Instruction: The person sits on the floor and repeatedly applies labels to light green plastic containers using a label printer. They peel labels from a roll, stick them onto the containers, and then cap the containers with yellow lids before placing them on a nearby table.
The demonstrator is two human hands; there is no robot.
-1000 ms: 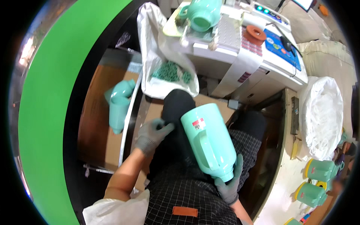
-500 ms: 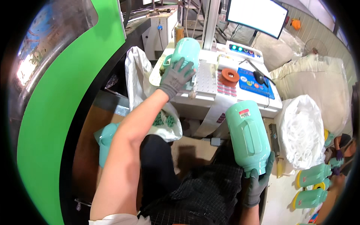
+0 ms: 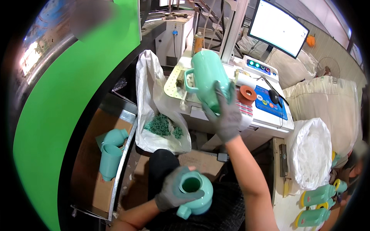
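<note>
My right hand [image 3: 225, 115], in a grey glove, reaches up and grips a teal plastic jug [image 3: 206, 75] with a side handle. The jug is tilted over the white perforated plate of a machine table [image 3: 172, 82]. My left hand [image 3: 175, 190], also gloved, holds a second teal jug [image 3: 197, 192] low over my lap, its open mouth facing up at me. A short spout or handle stub sticks out below it.
A clear bag of teal plastic scraps [image 3: 162, 125] hangs left of the machine. Teal jugs [image 3: 111, 152] lie in a cardboard box at lower left. A monitor [image 3: 279, 27], orange ring [image 3: 246, 93], white sack [image 3: 314, 154] and yellow-lidded jugs [image 3: 316, 195] are on the right. A green curved panel [image 3: 77, 96] fills the left.
My left hand came down from the machine table with a jug to my lap. My right hand rose from beside my lap, carrying its jug up over the table.
</note>
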